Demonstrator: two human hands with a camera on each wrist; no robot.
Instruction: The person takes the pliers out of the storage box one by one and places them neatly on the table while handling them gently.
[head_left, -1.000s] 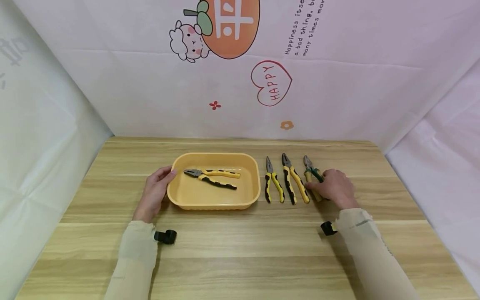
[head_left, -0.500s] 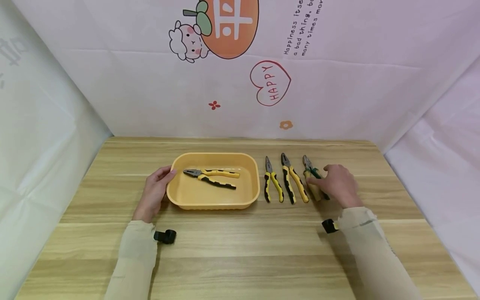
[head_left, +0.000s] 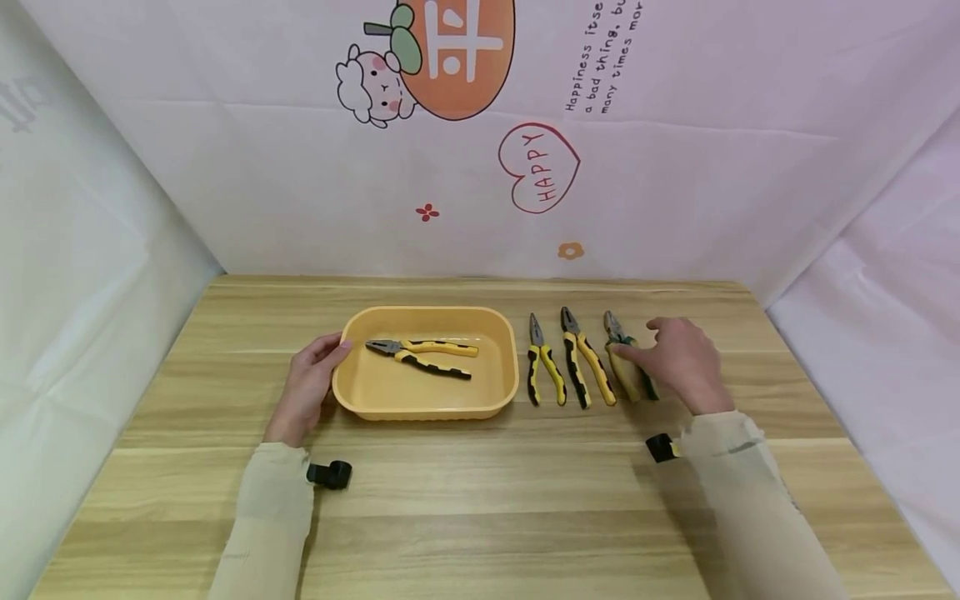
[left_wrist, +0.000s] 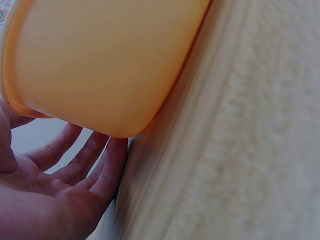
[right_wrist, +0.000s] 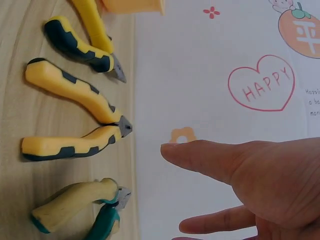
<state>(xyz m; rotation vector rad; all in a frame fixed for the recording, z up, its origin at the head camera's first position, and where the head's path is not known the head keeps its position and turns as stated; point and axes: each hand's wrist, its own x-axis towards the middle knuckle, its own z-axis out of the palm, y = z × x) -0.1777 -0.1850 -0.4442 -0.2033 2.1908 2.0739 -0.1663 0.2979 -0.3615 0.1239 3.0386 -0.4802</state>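
My left hand [head_left: 302, 383] holds the left end of a yellow plastic tub [head_left: 427, 414], thumb over the rim. In the left wrist view, its fingers [left_wrist: 112, 167] reach low against the tub's outer wall. Combination pliers [head_left: 441, 346] with yellow and black handles lie inside the tub. My right hand [head_left: 682, 362] hovers beside and over a pair of green-and-beige pliers [head_left: 626, 375], which lies at the right end of a row. In the right wrist view the thumb [right_wrist: 205, 155] and fingers are extended with nothing between them.
Between the tub and the green-and-beige pliers lie yellow-and-black long-nose pliers [head_left: 537, 337] and larger yellow-and-black combination pliers [head_left: 574, 337]. All lie on a wooden table [head_left: 480, 508]. A printed white cloth [head_left: 660, 183] stands behind the table, with white cloth on both sides.
My right hand has drawn off the green-and-beige pliers, moving slightly up and right, and its fingers have spread. The left hand and tub have stayed in place.
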